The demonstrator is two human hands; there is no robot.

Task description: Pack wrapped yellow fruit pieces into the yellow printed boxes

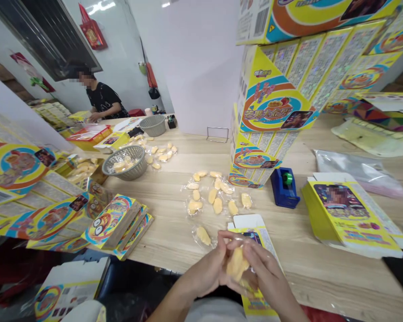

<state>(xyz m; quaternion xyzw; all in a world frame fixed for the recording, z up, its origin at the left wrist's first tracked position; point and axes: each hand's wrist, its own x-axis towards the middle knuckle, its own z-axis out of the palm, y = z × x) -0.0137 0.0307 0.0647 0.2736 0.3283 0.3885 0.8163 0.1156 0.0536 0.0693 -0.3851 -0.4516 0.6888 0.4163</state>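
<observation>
Close to the table's front edge, my left hand and my right hand are cupped together around several yellow candies in clear wrappers. Fingers of both hands curl over the bundle, so part of it is hidden. Beneath them lies a yellow carton with a white flap, partly covered by my hands. Just left of my fingertips rests a single wrapped candy. Farther back, more wrapped candies are scattered loosely on the wooden table.
Stacked printed boxes rise at the back right, beside a blue tape dispenser. A yellow carton lies farther right. On the left are a grey basket of candies and small boxes. A co-worker sits beyond.
</observation>
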